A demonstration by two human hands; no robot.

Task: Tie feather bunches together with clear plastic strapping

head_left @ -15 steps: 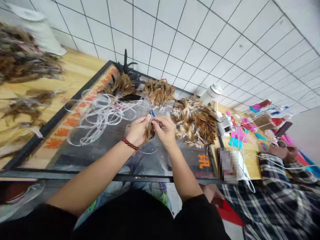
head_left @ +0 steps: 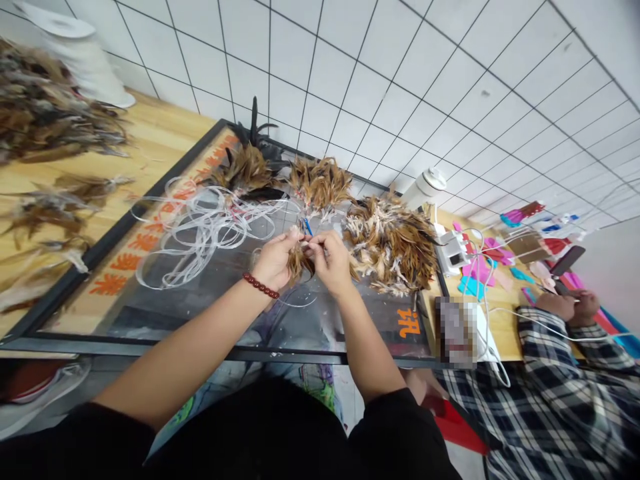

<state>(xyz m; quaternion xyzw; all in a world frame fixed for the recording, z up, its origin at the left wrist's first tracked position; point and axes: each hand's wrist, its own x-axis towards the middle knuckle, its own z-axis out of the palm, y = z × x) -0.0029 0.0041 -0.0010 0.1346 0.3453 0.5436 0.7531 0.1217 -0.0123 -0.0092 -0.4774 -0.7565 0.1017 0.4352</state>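
Observation:
My left hand (head_left: 277,259), with a red bead bracelet (head_left: 260,286) at the wrist, is closed on a small bunch of brown feathers (head_left: 299,265). The pale quill ends point up and away from me, while the brown tips hang below the fingers. Against the bunch, my right hand (head_left: 332,263) pinches at its side; whatever lies between these fingertips is too small to make out. Just beyond the hands lies a slim blue tool (head_left: 307,227), partly hidden. A tangle of clear, flat plastic strip (head_left: 200,230) lies to the left of my left hand.
Brown feather piles (head_left: 320,183) lie behind the hands, with a larger feather heap (head_left: 395,243) at right. More feathers (head_left: 50,113) cover the wooden table at left. A white power strip (head_left: 453,248) and cables stand at right, near a person in a checked sleeve (head_left: 545,333).
Both hands stay almost in place, still together at the bunch. More brown feather tips show beneath the left fingers. At right, the other person's hands have shifted slightly.

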